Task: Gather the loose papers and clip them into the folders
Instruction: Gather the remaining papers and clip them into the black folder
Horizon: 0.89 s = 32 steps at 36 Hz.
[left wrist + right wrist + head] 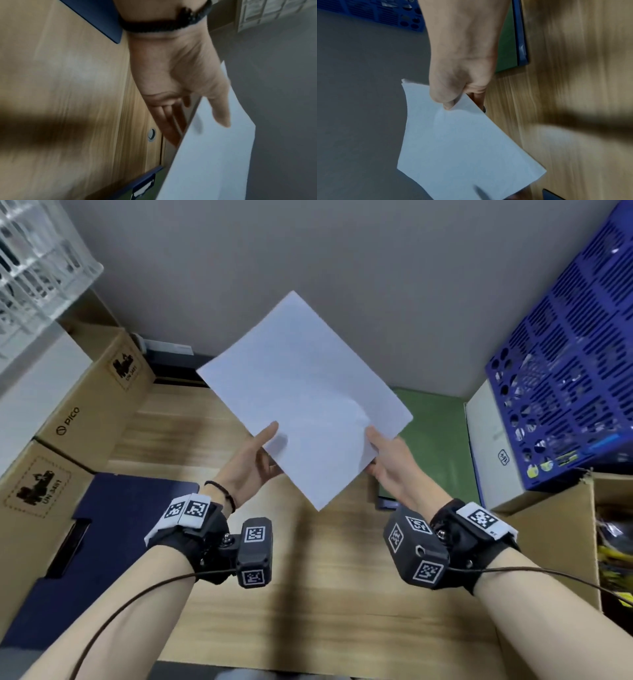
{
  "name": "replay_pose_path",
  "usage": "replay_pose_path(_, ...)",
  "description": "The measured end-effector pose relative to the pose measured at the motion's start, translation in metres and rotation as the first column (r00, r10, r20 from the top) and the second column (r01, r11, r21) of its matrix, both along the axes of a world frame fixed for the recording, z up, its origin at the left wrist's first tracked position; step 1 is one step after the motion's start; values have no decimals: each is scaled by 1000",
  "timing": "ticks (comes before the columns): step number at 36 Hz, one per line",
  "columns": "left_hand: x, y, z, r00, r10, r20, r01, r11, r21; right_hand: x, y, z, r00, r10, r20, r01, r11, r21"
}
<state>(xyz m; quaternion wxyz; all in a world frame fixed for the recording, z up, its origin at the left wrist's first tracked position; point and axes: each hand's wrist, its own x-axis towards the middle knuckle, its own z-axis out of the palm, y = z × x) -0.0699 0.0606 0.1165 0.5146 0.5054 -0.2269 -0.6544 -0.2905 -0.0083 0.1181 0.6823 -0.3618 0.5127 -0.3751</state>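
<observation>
Both hands hold a small stack of white papers (305, 398) up above the wooden desk (212, 440), tilted like a diamond. My left hand (260, 453) pinches its lower left edge, thumb on top and fingers underneath; the same papers (214, 155) and left hand (180, 83) show in the left wrist view. My right hand (383, 460) pinches the lower right edge, thumb on the papers (462, 148), as the right hand (458, 67) shows in the right wrist view. A dark blue folder (113, 522) lies at the left. A green folder (435, 440) lies on a blue one at the right.
Brown cardboard boxes (78, 412) line the left side, with a clear plastic crate (37, 261) above them. A blue perforated crate (568, 364) sits on a white box (486, 440) at the right, beside an open carton (589, 529). A grey wall stands behind.
</observation>
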Motion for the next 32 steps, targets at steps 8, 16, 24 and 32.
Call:
replay_pose_path(8, -6, -6, -11, 951, 193, 242, -209, 977, 44, 2, 23, -13, 994, 69, 89, -80, 989, 128)
replay_pose_path(16, 22, 23, -38, 882, 103, 461, -154, 985, 74, -26, 29, -27, 937, 345, 51, -349, 919, 185)
replay_pose_path(24, 45, 68, -32, 898, -168, 407, 107, 980, 169, -14, 19, -28, 840, 535, 85, -529, 777, 342)
replay_pose_path(32, 66, 97, -38, 893, -297, 337, 215, 942, 259, 31, 33, -36, 720, 693, 42, -598, 588, 545)
